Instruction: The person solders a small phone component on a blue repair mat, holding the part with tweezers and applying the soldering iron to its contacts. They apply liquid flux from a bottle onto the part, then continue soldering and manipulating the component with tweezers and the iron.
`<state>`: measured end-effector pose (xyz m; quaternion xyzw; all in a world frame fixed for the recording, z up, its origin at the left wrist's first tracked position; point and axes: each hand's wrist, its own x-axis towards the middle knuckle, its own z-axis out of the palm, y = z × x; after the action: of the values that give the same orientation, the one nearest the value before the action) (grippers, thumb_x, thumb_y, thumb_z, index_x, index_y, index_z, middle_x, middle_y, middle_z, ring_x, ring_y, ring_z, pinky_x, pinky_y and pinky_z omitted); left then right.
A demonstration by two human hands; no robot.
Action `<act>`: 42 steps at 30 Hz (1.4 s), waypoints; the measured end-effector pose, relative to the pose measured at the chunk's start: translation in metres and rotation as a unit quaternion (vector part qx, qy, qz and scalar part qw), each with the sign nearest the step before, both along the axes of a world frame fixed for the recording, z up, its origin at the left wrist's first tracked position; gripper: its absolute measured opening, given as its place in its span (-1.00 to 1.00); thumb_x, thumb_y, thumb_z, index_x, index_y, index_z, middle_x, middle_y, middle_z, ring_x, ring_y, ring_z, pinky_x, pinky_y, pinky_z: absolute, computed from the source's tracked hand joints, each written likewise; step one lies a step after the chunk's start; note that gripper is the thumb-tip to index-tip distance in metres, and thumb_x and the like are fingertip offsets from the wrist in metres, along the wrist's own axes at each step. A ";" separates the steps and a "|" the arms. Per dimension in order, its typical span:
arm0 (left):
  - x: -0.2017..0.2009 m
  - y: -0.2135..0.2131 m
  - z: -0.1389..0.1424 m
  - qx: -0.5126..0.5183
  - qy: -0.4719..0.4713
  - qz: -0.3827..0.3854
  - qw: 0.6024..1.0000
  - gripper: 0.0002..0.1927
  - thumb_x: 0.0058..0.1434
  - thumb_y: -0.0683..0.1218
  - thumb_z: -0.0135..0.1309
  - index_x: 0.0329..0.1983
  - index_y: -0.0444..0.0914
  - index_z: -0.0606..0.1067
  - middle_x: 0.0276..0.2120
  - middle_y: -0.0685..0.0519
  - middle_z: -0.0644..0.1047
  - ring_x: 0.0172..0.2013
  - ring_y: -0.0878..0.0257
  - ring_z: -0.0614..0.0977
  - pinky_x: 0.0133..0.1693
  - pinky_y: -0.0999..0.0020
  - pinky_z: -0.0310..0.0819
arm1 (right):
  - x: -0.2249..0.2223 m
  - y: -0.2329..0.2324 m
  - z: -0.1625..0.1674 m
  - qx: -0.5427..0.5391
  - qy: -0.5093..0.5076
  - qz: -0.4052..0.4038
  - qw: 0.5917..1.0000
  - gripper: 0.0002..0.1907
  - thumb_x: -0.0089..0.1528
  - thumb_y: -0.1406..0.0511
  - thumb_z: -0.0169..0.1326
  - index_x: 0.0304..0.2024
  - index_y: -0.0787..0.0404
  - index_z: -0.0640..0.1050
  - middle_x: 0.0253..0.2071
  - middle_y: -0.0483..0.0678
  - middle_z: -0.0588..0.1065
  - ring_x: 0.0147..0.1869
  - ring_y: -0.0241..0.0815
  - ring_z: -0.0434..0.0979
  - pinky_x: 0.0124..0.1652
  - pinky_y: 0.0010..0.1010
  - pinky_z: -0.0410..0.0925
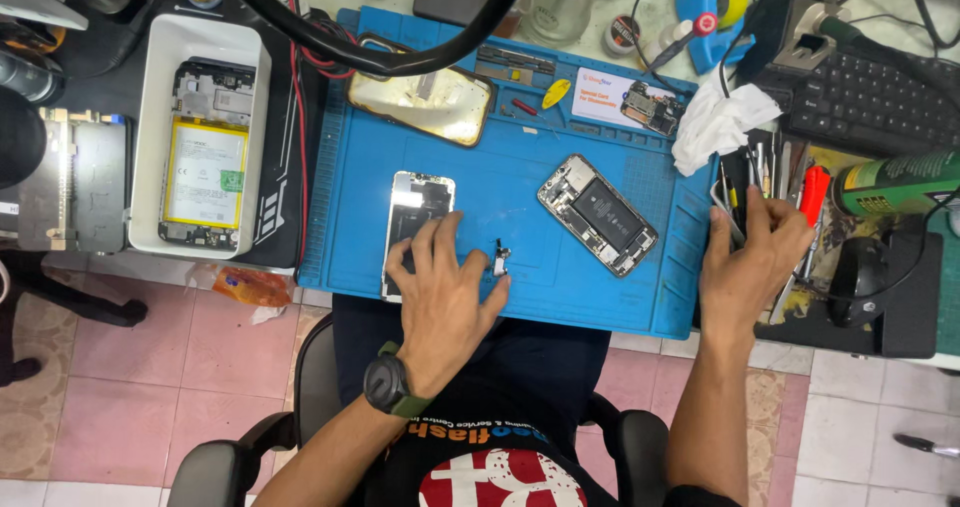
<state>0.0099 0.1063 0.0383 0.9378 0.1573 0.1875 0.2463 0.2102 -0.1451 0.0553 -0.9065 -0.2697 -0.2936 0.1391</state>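
Observation:
My left hand [445, 287] lies flat with fingers spread on a phone screen panel [418, 199] on the blue work mat [500, 187]; a small metal part [500, 258] sits by its thumb. An opened phone body [597, 214] with its battery showing lies to the right on the mat. My right hand [750, 257] reaches into a cluster of hand tools [770, 172] at the mat's right edge, fingers among them; whether it grips one is unclear.
A white tray [150, 117] holds another opened phone with a yellow battery. A gold phone back [425, 102], a white cloth [715, 122], a keyboard [870, 97], a green can [895, 182], a mouse [860, 277] and a black curved arm [400, 62] surround the mat.

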 end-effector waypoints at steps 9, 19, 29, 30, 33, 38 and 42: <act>0.007 -0.007 0.012 -0.080 -0.082 -0.004 0.993 -0.88 0.17 -0.08 0.28 -0.28 -0.20 0.62 0.20 -0.16 0.44 0.31 -0.04 0.36 0.26 -0.15 -0.06 | -0.080 0.062 -0.013 0.272 0.421 0.181 0.846 -0.73 0.28 0.44 0.18 0.05 0.32 0.60 -0.12 -0.02 0.58 -0.08 -0.34 0.56 -0.13 -0.55 0.42; -0.001 -0.011 0.059 -0.093 -0.141 -0.035 0.985 -0.83 0.15 -0.07 0.33 -0.23 -0.16 0.61 0.15 -0.05 0.49 0.27 0.00 0.44 0.26 -0.02 0.00 | -0.092 0.074 -0.026 0.423 0.600 0.265 0.626 -0.94 0.31 0.50 0.20 -0.18 0.43 0.60 -0.11 0.01 0.52 -0.03 -0.25 0.53 0.00 -0.46 0.42; -0.006 -0.044 0.064 -0.458 -0.131 -0.088 0.875 -0.73 0.19 -0.14 0.32 -0.06 -0.30 0.63 -0.18 0.02 0.68 -0.10 0.23 0.66 0.02 0.34 0.48 | -0.119 0.047 0.012 0.474 0.491 0.267 0.681 -0.96 0.29 0.53 0.15 -0.22 0.40 0.53 -0.12 0.03 0.47 -0.06 -0.27 0.50 -0.04 -0.45 0.45; -0.007 -0.049 0.064 -0.476 -0.145 -0.093 0.862 -0.75 0.21 -0.17 0.31 -0.05 -0.31 0.62 -0.18 0.01 0.67 -0.12 0.24 0.67 -0.01 0.38 0.51 | -0.122 0.046 0.017 0.473 0.491 0.260 0.684 -0.96 0.28 0.52 0.15 -0.22 0.40 0.54 -0.12 0.04 0.48 -0.08 -0.26 0.50 -0.05 -0.44 0.46; -0.013 -0.059 0.067 -0.544 -0.175 -0.105 0.814 -0.79 0.26 -0.26 0.28 -0.05 -0.36 0.60 -0.19 -0.04 0.66 -0.18 0.26 0.68 -0.09 0.44 0.58 | -0.131 0.044 0.032 0.475 0.476 0.274 0.687 -0.94 0.30 0.51 0.16 -0.20 0.39 0.53 -0.10 0.06 0.47 -0.03 -0.23 0.51 -0.03 -0.44 0.45; -0.018 -0.063 0.080 -0.646 -0.200 -0.121 0.727 -0.83 0.28 -0.34 0.23 -0.06 -0.42 0.59 -0.19 -0.12 0.65 -0.15 0.21 0.67 -0.06 0.40 0.58 | -0.142 0.045 0.054 0.500 0.422 0.303 0.693 -0.70 0.31 0.47 0.17 0.07 0.31 0.42 0.03 0.12 0.45 0.06 -0.17 0.53 0.08 -0.35 0.48; -0.021 -0.057 0.092 -0.513 -0.250 -0.141 0.809 -0.79 0.24 -0.34 0.27 -0.07 -0.40 0.59 -0.20 -0.10 0.65 -0.17 0.19 0.70 -0.13 0.39 0.61 | -0.143 0.048 0.062 0.461 0.256 0.342 0.778 -0.49 0.33 0.43 0.21 0.25 0.20 0.28 0.06 0.11 0.45 0.02 -0.14 0.57 -0.04 -0.38 0.56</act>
<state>-0.0114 0.0489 0.1299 0.6080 0.0293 0.2703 0.7459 0.0674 -0.0974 0.1176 -0.6237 -0.3488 -0.0729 0.6957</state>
